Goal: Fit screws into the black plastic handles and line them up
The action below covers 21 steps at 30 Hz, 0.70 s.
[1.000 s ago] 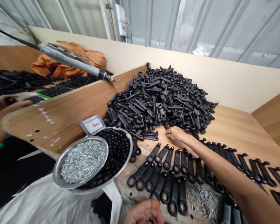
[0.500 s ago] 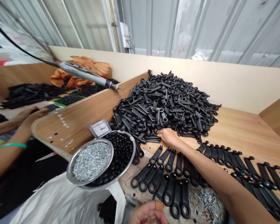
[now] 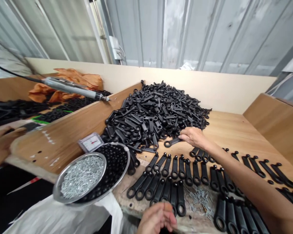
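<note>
Black handle [image 3: 172, 142], pinched in right hand [image 3: 194, 136] fingertips, at pile [image 3: 156, 110] edge

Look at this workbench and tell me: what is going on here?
A person's right hand pinches one black lever at the foot of a big pile of the same parts. More levers lie in neat rows on the wooden table, beside loose screws. The left hand is curled near the table's front edge; what it holds is unclear. A bowl of screws sits at left.
</note>
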Tool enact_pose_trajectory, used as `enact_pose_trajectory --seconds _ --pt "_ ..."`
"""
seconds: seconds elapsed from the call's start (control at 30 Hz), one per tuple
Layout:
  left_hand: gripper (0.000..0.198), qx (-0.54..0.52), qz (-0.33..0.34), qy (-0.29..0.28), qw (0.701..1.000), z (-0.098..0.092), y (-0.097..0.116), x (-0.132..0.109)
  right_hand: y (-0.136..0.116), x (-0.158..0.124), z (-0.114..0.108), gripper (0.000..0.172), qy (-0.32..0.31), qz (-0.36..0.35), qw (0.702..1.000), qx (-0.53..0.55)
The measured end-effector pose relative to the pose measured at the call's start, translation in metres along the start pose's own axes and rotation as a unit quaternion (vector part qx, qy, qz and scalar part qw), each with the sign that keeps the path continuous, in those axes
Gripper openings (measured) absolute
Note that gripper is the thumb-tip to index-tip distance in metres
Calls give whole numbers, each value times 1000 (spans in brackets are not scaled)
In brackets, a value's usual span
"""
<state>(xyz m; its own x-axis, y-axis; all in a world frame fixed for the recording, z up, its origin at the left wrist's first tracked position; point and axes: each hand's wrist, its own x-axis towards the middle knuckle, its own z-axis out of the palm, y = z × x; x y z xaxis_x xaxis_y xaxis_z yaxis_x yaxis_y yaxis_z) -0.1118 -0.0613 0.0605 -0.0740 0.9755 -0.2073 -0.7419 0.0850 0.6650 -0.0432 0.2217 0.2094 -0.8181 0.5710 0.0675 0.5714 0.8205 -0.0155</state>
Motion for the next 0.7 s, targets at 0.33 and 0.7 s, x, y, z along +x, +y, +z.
enact_pose_trajectory --seconds 0.33,0.7 --pt "56 -94 -226 -224 943 99 -6 46 -25 -166 -11 26 69 -247 956 140" --pt "16 223 -66 -40 972 149 -27 44 3 -259 50 21 191 84 579 788"
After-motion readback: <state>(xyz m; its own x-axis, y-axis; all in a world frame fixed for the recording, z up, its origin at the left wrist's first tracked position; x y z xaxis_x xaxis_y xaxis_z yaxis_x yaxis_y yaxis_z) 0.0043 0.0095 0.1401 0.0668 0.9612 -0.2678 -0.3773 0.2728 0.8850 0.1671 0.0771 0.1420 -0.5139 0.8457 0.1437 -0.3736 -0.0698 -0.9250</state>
